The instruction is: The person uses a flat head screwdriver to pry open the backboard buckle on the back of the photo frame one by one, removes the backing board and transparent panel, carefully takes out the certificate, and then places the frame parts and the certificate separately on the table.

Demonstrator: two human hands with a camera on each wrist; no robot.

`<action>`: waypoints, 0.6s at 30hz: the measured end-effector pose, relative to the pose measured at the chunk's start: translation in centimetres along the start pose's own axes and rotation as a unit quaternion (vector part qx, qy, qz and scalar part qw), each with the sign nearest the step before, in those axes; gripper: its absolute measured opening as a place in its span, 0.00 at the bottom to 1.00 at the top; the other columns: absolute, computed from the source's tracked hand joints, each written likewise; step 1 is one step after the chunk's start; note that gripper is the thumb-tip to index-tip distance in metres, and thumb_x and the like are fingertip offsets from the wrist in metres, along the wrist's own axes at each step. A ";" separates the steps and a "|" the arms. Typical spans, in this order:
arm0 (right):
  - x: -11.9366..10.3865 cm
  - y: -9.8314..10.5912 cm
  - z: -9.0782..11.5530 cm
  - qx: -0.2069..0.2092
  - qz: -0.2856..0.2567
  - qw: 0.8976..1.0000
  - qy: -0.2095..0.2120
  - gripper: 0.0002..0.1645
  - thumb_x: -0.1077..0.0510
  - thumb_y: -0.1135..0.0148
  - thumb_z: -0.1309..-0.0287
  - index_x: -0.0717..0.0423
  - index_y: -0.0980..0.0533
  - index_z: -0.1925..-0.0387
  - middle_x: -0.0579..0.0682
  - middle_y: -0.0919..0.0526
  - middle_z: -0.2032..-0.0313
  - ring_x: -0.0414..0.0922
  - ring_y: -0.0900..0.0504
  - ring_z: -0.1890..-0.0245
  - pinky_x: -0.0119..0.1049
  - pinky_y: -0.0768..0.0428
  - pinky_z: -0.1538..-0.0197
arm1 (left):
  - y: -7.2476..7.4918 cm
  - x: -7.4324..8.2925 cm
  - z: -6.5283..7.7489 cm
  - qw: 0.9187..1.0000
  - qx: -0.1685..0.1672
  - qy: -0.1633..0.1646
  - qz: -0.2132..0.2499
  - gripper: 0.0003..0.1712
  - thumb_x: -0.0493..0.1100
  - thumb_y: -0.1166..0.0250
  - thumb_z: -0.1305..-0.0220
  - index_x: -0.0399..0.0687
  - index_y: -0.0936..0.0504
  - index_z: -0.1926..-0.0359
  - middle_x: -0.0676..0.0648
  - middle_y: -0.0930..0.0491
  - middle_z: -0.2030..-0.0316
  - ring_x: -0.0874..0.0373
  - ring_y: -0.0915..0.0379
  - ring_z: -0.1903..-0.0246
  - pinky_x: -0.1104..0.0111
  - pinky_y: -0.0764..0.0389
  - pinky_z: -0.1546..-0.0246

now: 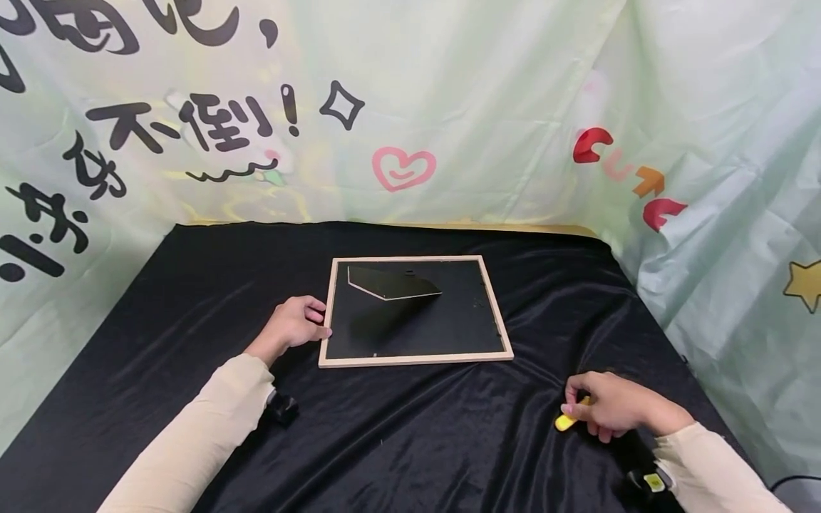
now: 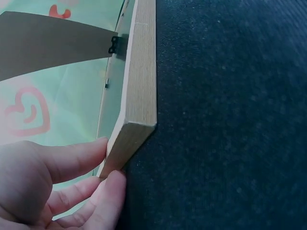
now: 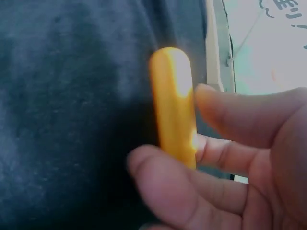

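A picture frame [image 1: 417, 362] with a pale wooden border lies face down on the black cloth, its black backing [image 1: 449, 328] upward. The stand flap [image 1: 391, 283] on the backing is raised at an angle. At the frame's left side, my left hand [image 1: 295, 323] pinches the border, thumb on top and fingers against the outer edge; the left wrist view shows this hand [image 2: 72, 184] near a corner. Off to the front right, my right hand [image 1: 609, 402] holds a slim, round-ended yellow piece [image 3: 173, 105] between thumb and fingers, just above the cloth. Its other end is hidden by the fingers.
Black cloth [image 1: 410, 442] with folds covers the table. Printed light-green curtains [image 1: 487, 142] hang behind and at both sides. Small metal tabs [image 2: 106, 86] sit along the frame's inner edge. A dark cable [image 1: 795, 479] shows at the lower right.
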State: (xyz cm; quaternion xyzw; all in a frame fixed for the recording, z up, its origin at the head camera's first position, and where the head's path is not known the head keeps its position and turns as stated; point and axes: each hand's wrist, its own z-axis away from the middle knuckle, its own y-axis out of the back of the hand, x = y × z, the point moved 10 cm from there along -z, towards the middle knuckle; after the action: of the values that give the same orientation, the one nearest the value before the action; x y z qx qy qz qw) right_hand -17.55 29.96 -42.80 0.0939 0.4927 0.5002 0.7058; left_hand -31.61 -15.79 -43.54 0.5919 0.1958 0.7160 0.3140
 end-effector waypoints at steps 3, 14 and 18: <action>0.1 0.2 -0.1 0.018 0.000 1.000 0.010 0.14 0.49 0.37 0.37 0.53 0.27 0.72 0.48 0.22 0.83 0.47 0.22 0.85 0.37 0.24 0.85 | 0.0 0.1 -0.1 1.000 0.001 -0.005 -0.002 0.27 0.37 0.24 0.53 0.36 0.21 0.51 0.39 0.17 0.59 0.47 0.22 0.59 0.65 0.18 0.65; -2.1 4.1 -1.2 0.157 0.062 0.984 0.064 0.10 0.57 0.35 0.39 0.52 0.29 0.69 0.42 0.26 0.84 0.40 0.26 0.85 0.33 0.25 0.80 | 0.3 0.3 0.0 1.000 0.007 -0.018 -0.021 0.27 0.38 0.24 0.54 0.36 0.21 0.51 0.41 0.17 0.61 0.46 0.22 0.58 0.62 0.20 0.60; -2.3 5.2 -2.9 0.168 -0.056 0.980 0.086 0.19 0.65 0.37 0.39 0.62 0.34 0.49 0.51 0.25 0.79 0.45 0.23 0.81 0.37 0.19 0.78 | 0.1 0.3 0.0 0.999 0.008 -0.021 -0.024 0.26 0.38 0.25 0.54 0.37 0.21 0.51 0.41 0.16 0.61 0.46 0.22 0.58 0.60 0.21 0.57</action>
State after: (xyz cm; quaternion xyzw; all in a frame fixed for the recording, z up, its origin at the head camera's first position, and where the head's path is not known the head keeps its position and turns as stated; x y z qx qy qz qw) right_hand -23.06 29.59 -39.60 0.1404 0.6331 0.3760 0.6619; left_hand -31.70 -15.65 -43.21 0.6044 0.2096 0.6940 0.3303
